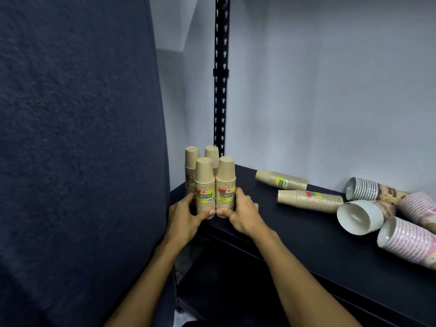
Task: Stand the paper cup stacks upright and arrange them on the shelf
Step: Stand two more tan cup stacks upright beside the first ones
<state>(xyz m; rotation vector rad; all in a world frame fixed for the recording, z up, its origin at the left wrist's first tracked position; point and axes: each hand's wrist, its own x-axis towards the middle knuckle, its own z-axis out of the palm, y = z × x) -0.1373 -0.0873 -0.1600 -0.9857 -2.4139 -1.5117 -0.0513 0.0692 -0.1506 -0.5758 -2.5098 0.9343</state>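
Four kraft cup stacks upright at frame centre, long axes vertical, bases up, on the black shelf's left end.
Right of centre: two kraft stacks and striped stacks lying sideways. Dark panel filling the left. Left hand and right hand curled round the front pair, thumbs nearly meeting.

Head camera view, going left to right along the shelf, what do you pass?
Dark fabric panel → left hand → right hand → two brown cup stacks lying down → white and pink stacks lying in a heap.
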